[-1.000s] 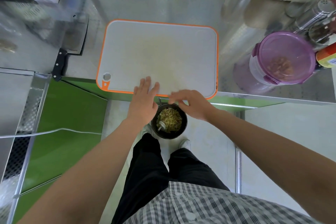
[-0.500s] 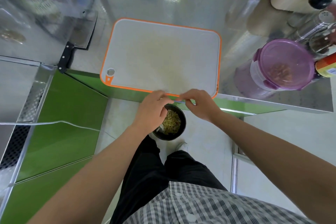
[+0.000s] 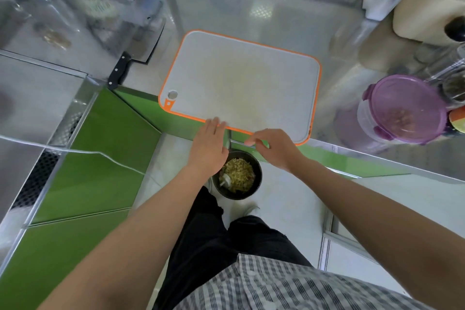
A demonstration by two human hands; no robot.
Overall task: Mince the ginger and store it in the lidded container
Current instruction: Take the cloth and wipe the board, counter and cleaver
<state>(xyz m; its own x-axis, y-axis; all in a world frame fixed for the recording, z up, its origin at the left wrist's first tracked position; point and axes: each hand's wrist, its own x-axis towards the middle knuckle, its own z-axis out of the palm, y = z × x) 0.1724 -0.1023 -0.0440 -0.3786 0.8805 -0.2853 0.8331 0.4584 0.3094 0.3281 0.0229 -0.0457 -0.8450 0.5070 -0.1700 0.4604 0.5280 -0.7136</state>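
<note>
Fingers (image 3: 213, 125) of the left hand (image 3: 208, 150) now lie straight and together at the near rim of the one orange-edged white cutting board (image 3: 241, 78); half a second ago they curled toward the right hand (image 3: 275, 150), whose fingers bend loosely, holding nothing. One round black bin (image 3: 259, 178) of scraps sits below both hands, one black-handled steel cleaver (image 3: 121, 72) upper left, and one purple-lidded clear container (image 3: 402, 108), lid on, brownish bits inside, at right.

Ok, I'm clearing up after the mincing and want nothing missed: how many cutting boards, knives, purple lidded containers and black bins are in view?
Cutting board: 1
Knife: 1
Purple lidded container: 1
Black bin: 1
Total: 4
</note>
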